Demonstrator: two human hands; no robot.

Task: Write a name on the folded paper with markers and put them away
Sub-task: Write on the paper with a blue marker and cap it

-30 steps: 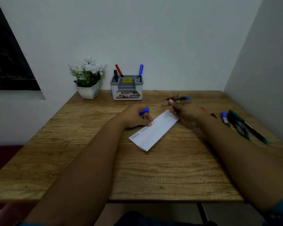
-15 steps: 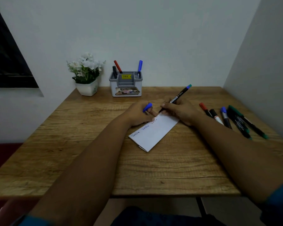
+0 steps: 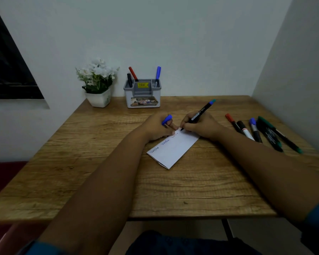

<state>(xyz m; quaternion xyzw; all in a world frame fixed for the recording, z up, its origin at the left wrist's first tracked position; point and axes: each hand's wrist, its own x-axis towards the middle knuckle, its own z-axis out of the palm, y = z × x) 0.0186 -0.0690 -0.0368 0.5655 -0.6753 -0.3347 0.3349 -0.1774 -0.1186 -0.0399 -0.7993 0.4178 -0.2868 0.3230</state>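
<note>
A folded white paper (image 3: pixel 173 150) lies slanted on the wooden table (image 3: pixel 99 162), with a name written three times along its upper edge. My right hand (image 3: pixel 203 127) grips a black marker with a blue end (image 3: pixel 203 110), its tip touching the paper's far corner. My left hand (image 3: pixel 157 128) presses on the paper's upper edge and holds a blue marker cap (image 3: pixel 167 120) between its fingers. Several loose markers (image 3: pixel 256 130) lie in a row on the table to the right of my right hand.
A grey and white pen holder (image 3: pixel 143 94) stands at the back of the table against the wall, with a red, a black and a blue marker in it. A white pot of white flowers (image 3: pixel 98 83) stands to its left. A wall runs along the table's right side.
My right hand swung the marker from above the table down to the paper's far corner, and its tip now touches the paper. My left hand stayed on the paper with the cap.
</note>
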